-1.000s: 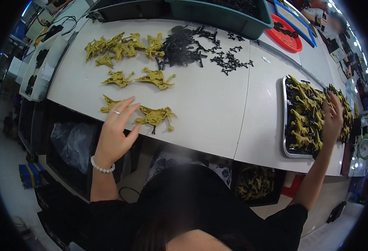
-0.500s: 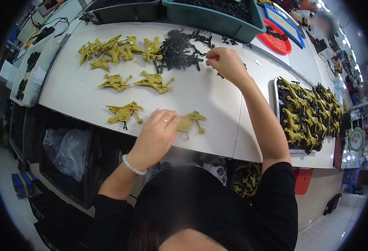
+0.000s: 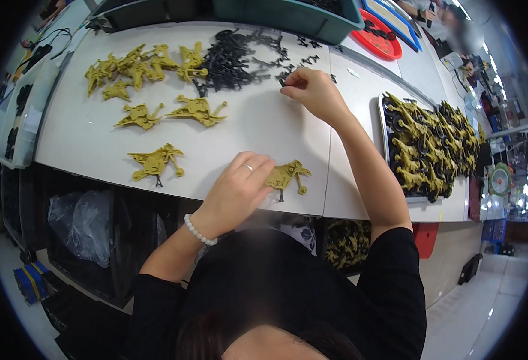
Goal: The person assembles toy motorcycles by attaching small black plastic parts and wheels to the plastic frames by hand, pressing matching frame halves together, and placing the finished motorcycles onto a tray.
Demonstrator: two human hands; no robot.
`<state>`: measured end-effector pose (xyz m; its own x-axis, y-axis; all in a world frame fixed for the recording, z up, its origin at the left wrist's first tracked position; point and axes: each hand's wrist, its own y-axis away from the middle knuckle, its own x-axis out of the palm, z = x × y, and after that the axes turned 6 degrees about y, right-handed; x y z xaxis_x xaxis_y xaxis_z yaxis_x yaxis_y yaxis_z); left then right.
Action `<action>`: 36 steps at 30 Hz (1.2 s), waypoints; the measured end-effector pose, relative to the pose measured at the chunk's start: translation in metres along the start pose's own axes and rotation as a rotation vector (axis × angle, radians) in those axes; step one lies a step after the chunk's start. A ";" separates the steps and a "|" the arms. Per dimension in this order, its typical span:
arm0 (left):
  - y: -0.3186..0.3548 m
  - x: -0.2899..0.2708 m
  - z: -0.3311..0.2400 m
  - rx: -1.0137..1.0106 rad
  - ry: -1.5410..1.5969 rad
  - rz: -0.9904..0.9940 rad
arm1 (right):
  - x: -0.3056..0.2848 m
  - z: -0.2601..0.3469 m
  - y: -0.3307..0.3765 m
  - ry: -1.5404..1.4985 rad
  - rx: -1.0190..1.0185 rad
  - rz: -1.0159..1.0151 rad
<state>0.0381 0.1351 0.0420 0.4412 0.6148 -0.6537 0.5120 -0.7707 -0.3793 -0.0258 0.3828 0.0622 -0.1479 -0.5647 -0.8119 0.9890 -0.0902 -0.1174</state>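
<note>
My left hand [image 3: 237,187] has its fingers closed on the rear end of a yellow toy motorcycle body half [image 3: 287,174] at the table's near edge. A short black leg sticks out below that piece. Farther off, my right hand [image 3: 317,95] pinches thumb and forefinger together at a small black plastic part [image 3: 282,78], partly hidden by the fingers. Left of my left hand lies another yellow body half [image 3: 156,162] with a black leg. Two more yellow halves [image 3: 197,110] lie in a row beyond it.
Behind are a heap of yellow halves [image 3: 133,66] and a pile of black parts [image 3: 231,60]. A dark bin [image 3: 150,15] and a green bin [image 3: 288,23] border the far edge. At right stand a tray of assembled toy motorcycles [image 3: 429,147] and a red dish [image 3: 377,43].
My right hand has shifted slightly left and nearer, its fingers now at a black part. My left hand and its yellow piece have moved a little right. The whole view has shifted.
</note>
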 end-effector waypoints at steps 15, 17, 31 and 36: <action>-0.003 0.007 0.004 0.051 0.101 0.024 | -0.031 0.014 0.104 -0.286 0.143 0.528; -0.003 0.007 0.003 0.047 0.105 0.031 | -0.030 0.017 0.102 -0.301 0.155 0.548; -0.005 0.005 0.005 0.046 0.180 0.052 | -0.022 0.017 0.107 -0.012 -0.183 0.445; -0.002 0.007 0.012 0.070 0.193 0.037 | -0.029 0.004 0.086 -0.223 -0.103 0.511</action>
<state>0.0315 0.1390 0.0300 0.5955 0.6011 -0.5330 0.4429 -0.7991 -0.4064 0.0638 0.3881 0.0781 0.3627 -0.6765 -0.6410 0.9293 0.3140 0.1945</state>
